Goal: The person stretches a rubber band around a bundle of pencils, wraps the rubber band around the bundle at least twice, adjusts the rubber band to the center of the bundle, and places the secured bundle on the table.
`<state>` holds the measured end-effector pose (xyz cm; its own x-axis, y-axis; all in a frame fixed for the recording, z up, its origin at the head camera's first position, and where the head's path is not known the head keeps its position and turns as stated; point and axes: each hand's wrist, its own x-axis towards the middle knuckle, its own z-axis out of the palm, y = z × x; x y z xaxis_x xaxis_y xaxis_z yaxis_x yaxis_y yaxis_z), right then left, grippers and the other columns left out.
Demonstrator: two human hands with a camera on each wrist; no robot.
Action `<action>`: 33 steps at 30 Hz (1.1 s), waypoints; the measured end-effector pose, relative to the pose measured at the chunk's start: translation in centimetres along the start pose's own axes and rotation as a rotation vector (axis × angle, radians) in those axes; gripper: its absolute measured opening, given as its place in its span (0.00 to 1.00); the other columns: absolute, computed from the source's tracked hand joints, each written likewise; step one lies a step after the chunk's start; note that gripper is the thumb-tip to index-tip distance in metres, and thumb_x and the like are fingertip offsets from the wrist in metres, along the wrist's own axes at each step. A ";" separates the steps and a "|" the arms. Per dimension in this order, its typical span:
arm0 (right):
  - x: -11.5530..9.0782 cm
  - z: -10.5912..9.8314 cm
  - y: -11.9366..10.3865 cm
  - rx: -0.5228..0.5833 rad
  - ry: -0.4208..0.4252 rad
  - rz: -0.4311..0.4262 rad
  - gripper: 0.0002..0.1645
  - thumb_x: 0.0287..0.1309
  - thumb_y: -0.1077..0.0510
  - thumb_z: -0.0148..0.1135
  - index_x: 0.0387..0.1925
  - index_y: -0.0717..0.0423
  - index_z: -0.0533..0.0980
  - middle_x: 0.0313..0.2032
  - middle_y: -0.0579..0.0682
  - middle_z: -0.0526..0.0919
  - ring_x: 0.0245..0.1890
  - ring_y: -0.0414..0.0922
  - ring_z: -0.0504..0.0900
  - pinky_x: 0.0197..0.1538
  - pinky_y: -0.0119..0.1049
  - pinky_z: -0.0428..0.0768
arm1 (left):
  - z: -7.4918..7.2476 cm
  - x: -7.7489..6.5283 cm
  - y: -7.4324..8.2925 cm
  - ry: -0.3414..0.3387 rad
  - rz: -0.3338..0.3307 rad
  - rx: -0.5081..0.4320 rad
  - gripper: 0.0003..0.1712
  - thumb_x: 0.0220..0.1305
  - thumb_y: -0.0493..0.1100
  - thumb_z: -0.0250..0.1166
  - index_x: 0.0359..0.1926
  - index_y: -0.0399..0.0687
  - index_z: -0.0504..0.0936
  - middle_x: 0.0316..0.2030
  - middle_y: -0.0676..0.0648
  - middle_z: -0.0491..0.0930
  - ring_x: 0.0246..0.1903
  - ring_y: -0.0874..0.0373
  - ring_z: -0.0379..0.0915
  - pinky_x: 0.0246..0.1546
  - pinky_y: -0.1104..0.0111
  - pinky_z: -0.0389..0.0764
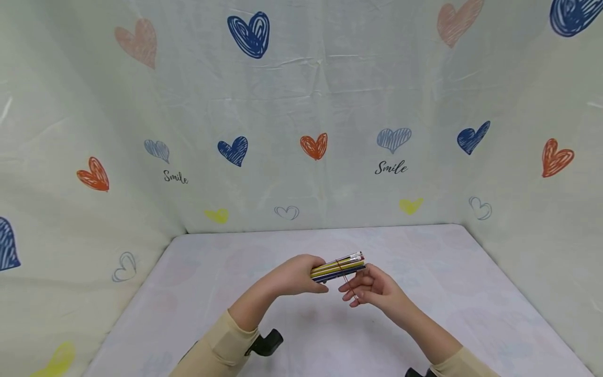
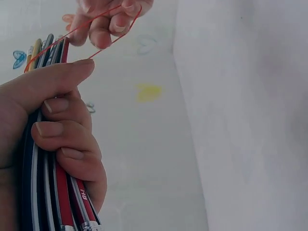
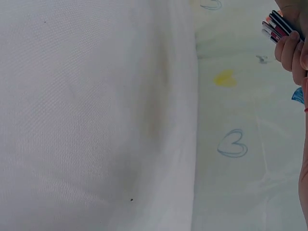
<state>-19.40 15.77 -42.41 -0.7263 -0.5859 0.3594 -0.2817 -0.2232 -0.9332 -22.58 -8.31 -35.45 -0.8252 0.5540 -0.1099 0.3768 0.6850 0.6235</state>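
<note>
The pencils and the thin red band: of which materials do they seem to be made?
Pencils: probably wood, though none shows bare, under smooth paint, judging by coloured stripes and printed lettering; the silvery end pieces look like shiny metal. Red band: likely rubber, because it stretches taut from the pencils to the right hand; its finish is unclear.

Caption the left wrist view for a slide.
Left hand grips a bundle of striped multicoloured pencils; right hand stretches a thin red elastic band.
</note>
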 end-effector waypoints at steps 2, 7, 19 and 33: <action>-0.2 0.1 -0.2 -0.010 -0.008 -0.021 0.11 0.64 0.76 0.46 0.48 0.70 0.65 0.49 0.67 0.80 0.45 0.53 0.84 0.43 0.47 0.82 | -0.2 0.0 0.1 0.011 -0.002 0.004 0.15 0.52 0.42 0.75 0.41 0.46 0.83 0.27 0.57 0.78 0.29 0.60 0.73 0.34 0.67 0.76; -0.3 0.3 -0.7 -0.110 -0.062 -0.066 0.18 0.63 0.80 0.43 0.44 0.67 0.77 0.51 0.62 0.80 0.47 0.51 0.83 0.40 0.50 0.82 | -0.6 -0.2 0.2 0.030 -0.004 0.007 0.16 0.52 0.42 0.76 0.42 0.46 0.83 0.28 0.57 0.78 0.29 0.59 0.73 0.34 0.66 0.76; 0.4 0.5 -1.5 0.005 -0.147 -0.119 0.24 0.58 0.80 0.54 0.52 0.61 0.81 0.48 0.53 0.84 0.33 0.45 0.86 0.28 0.39 0.82 | -0.4 -0.2 -0.1 0.073 0.028 -0.077 0.14 0.54 0.43 0.74 0.40 0.45 0.81 0.27 0.54 0.78 0.27 0.59 0.72 0.31 0.66 0.75; 1.4 1.9 -2.8 -0.172 -0.206 -0.330 0.19 0.56 0.83 0.53 0.44 0.67 0.80 0.35 0.66 0.82 0.31 0.51 0.83 0.30 0.41 0.83 | -0.4 -0.1 -0.1 0.113 0.048 -0.144 0.14 0.55 0.42 0.73 0.41 0.45 0.81 0.28 0.53 0.78 0.28 0.59 0.71 0.31 0.65 0.75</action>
<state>-18.45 14.06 -39.26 -0.4441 -0.6517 0.6148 -0.5918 -0.3018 -0.7475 -22.66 -8.63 -35.14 -0.8528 0.5222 0.0058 0.3600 0.5797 0.7310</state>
